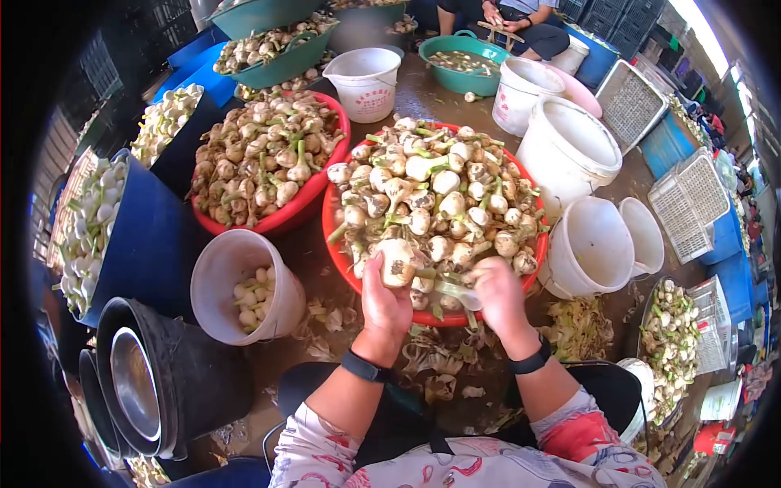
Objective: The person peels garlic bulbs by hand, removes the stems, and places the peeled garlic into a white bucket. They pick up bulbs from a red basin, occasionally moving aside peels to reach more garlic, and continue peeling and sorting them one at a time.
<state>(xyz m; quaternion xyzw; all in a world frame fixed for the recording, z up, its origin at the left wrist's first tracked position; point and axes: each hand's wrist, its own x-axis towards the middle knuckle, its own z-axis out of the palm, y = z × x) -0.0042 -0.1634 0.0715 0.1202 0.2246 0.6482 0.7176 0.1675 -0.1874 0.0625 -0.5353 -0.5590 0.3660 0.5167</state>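
My left hand (386, 302) is closed around a large garlic bulb (398, 263), its brown-stained root end turned up. To its right, my right hand (500, 297) is curled into a fist, smeared by motion. A pale, blurred blade (458, 291) reaches from that fist toward the bulb, like a small knife; its handle is hidden. Both hands are over the near rim of a red basin (333, 252) heaped with soil-marked garlic bulbs (447, 183) on green stems.
Left of me stand a white bucket (207, 285) with peeled garlic and black buckets (195, 382). Another red basin (346, 130) of garlic lies behind. White buckets (590, 244) line the right. Husks (439, 358) litter the floor. A person (533, 24) sits beyond a green basin (464, 81).
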